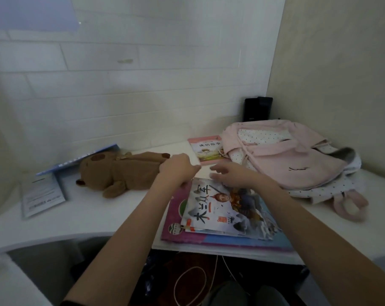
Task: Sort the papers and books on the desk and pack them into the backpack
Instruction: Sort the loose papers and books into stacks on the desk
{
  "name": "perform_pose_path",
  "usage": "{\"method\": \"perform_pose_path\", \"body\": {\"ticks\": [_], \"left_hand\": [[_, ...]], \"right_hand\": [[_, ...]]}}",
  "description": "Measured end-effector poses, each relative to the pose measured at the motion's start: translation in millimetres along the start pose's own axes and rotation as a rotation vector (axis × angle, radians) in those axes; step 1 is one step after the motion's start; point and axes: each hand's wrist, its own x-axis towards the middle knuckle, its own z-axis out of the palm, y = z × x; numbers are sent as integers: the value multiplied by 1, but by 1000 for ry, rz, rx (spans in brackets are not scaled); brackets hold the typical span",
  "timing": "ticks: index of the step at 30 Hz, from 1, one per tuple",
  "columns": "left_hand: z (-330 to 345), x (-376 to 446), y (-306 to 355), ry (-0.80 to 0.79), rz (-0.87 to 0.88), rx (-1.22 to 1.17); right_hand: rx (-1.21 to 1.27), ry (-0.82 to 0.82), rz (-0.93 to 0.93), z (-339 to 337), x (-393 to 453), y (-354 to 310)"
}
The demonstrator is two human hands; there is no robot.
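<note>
Both hands are meeting at the book stack's (222, 215) 12 o'clock edge. The left hand (176, 167) is curling onto that edge; the right hand (229, 173) is lying open. A backpack (286, 157) is sitting at 2 o'clock.

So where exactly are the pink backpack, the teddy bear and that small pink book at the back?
pink backpack (282, 157): head view, on its pink front panel.
teddy bear (121, 173): head view, on its brown body.
small pink book (208, 150): head view, on its front cover.

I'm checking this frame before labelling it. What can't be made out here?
Head view only:
- Backpack: whether it is open; folds hide the zipper.
- Book stack: lower covers hidden by the top book; count unclear.
- Left hand: grip blurred.
- Blue paper: print too small.
</note>
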Motion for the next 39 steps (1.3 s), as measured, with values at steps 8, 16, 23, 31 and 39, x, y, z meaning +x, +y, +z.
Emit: {"method": "perform_pose_path", "body": {"ticks": [8, 16, 23, 31, 39], "left_hand": [[33, 91, 10, 5, -146, -850], [75, 166, 3, 135, -523, -1387], [67, 161, 4, 3, -505, -1651], [73, 157, -3, 248, -505, -1681], [47, 128, 8, 647, -237, -969]], "right_hand": [[138, 163, 67, -6, 72, -10], [-154, 259, 172, 43, 130, 9], [-216, 472, 119, 36, 129, 2], [52, 662, -308, 35, 125, -9], [242, 650, -162, 41, 137, 8]]}}
